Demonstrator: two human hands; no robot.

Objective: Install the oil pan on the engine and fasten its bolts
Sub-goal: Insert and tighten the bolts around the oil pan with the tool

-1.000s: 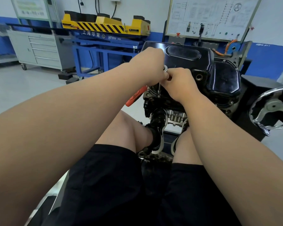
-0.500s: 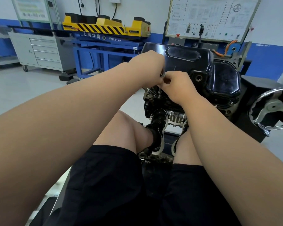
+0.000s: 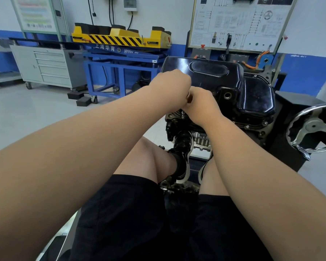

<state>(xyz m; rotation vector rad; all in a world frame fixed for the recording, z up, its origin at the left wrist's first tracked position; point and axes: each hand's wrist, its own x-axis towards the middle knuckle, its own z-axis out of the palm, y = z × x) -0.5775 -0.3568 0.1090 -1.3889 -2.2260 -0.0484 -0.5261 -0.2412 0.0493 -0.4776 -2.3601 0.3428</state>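
The black oil pan sits on top of the engine, which is mounted on a stand in front of my knees. Both my hands meet at the pan's near left edge. My left hand is curled in a fist from the left, and my right hand is curled against it from the right. Between them shows the silver and brown end of a small metal tool, gripped by both hands. The tool's tip and the bolt under it are hidden. Several bolts show along the pan's right flange.
A chrome handwheel on the stand juts out at the right. Behind the engine stand a blue lift table with a yellow striped top, a grey drawer cabinet and a wiring board. My feet rest under the engine.
My hands have stayed at the pan's near left edge and turned slightly against each other. The orange handle seen below my left hand a second ago is now out of sight.
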